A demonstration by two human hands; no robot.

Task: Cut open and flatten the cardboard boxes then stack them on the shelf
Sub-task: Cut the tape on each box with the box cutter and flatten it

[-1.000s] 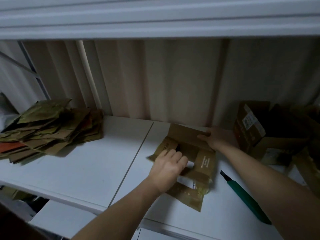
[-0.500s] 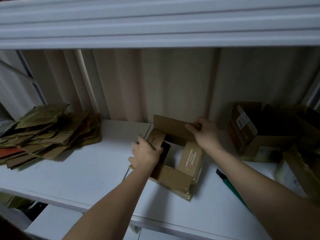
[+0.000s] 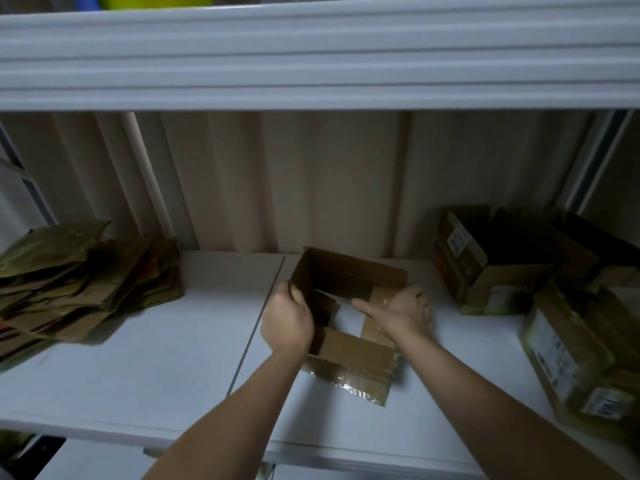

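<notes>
A: The left hand [image 3: 286, 323] covers the near-left corner of the open box [image 3: 349, 306]; its fingertips curl over the wall, out of sight inside; can you read anything?

B: No; the labels on the boxes at the right [image 3: 491, 261] are too dim and blurred to read; the nearest one runs off the right edge.

A: The flattened pile [image 3: 83, 278] is cut by the left edge too; the colourful things [image 3: 152, 0] above the upper shelf are cropped at the top.
</notes>
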